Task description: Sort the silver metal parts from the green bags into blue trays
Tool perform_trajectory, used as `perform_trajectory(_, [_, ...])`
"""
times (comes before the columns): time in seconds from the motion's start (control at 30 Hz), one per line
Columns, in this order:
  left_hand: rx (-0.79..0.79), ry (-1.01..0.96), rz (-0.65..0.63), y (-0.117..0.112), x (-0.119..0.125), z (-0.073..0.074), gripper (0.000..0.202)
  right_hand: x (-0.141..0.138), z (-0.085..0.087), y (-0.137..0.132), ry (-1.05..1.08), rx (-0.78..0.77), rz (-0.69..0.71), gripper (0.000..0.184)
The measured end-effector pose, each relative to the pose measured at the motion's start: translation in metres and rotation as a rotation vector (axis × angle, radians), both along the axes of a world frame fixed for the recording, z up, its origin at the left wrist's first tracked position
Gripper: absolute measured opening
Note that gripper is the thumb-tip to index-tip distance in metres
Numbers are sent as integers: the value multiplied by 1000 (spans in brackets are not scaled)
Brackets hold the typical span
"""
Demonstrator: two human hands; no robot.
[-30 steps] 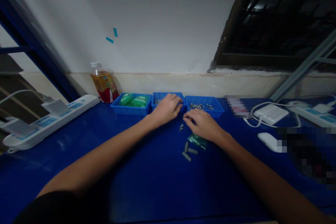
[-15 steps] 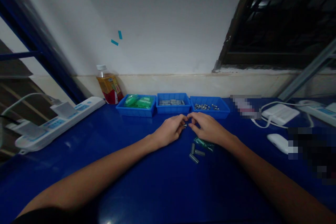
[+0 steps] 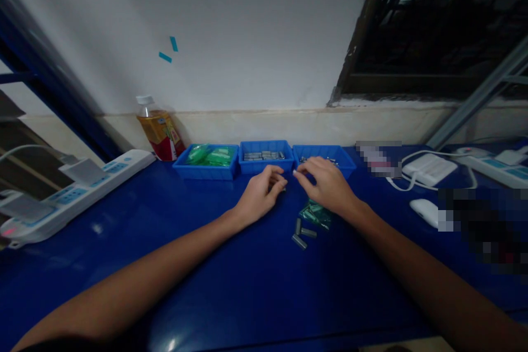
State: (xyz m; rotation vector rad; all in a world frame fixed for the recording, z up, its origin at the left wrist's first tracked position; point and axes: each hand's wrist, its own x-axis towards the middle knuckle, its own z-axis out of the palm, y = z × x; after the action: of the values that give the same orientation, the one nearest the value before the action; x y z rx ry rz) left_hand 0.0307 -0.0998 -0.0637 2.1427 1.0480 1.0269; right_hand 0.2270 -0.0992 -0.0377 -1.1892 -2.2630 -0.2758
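Observation:
My left hand (image 3: pixel 259 196) is curled over the blue table, its fingers closed on a small metal screw (image 3: pixel 284 190) that peeks out below the fingertips. To its right, my right hand (image 3: pixel 326 184) is raised before the right-hand blue tray (image 3: pixel 347 164), thumb apart from the bent fingers, with nothing visible between them. That tray holds small metal screws, partly hidden by the hand. Under my right wrist lies a green plastic bag (image 3: pixel 314 213) with slim metal pieces in or under it. Several grey metal cylinders (image 3: pixel 308 233) rest just in front of the bag.
A middle blue tray (image 3: pixel 266 165) holds metal cylinders, and a left blue tray (image 3: pixel 205 171) holds green plastic bags. A drink bottle (image 3: pixel 160 131) stands by the wall. Power strips (image 3: pixel 88 190) lie at left and far right; a white charger (image 3: pixel 429 169) and white mouse (image 3: pixel 424 212) sit at right.
My hands have drawn apart. The right hand has risen toward the screw tray and its fingers have spread, while the left keeps the screw. The whole view has shifted slightly.

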Motion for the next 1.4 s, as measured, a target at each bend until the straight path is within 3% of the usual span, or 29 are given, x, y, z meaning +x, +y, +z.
perform_trajectory(0.1, [153, 345, 50, -2, -1, -2, 23, 17, -2, 11, 0, 118, -269, 24])
perform_trajectory(0.2, [195, 511, 70, -5, 0, -1, 17, 19, -4, 12, 29, 164, -348, 24])
perform_trajectory(0.3, [191, 425, 70, -4, 1, 1, 18, 3, -4, 2, 46, 96, -139, 20])
perform_trajectory(0.43, [88, 146, 28, 3, -1, 2, 24, -20, -6, -12, 40, -64, 199, 18])
perform_trajectory(0.63, [-12, 1, 26, 9, -3, -1, 34, -23, -8, -11, 134, -66, 257, 13])
perform_trajectory(0.7, [-37, -1, 35, 8, -2, 0, 35, -16, -7, -5, 119, 1, 180, 14])
perform_trajectory(0.8, [-17, 88, -50, 1, 0, 3, 24, 4, -7, 7, 114, 117, -89, 18])
perform_trajectory(0.9, [136, 288, -231, -10, 0, 9, 24, 23, -9, 17, 81, 150, -381, 25])
perform_trajectory(1.0, [266, 446, -320, -20, 1, 14, 31, 27, -9, 17, 62, 162, -492, 34])
perform_trajectory(1.07, [296, 481, -321, -24, 2, 16, 34, 20, -7, 12, 80, 166, -435, 32])
perform_trajectory(1.23, [287, 511, -280, -20, 2, 13, 20, -5, -1, -2, 110, 87, -136, 21])
perform_trajectory(1.33, [292, 548, -244, -12, -7, 14, 24, -13, -1, -8, 100, 5, 25, 17])
perform_trajectory(1.4, [300, 582, -296, -7, -16, 16, 30, -15, -2, -10, 87, -48, 108, 15])
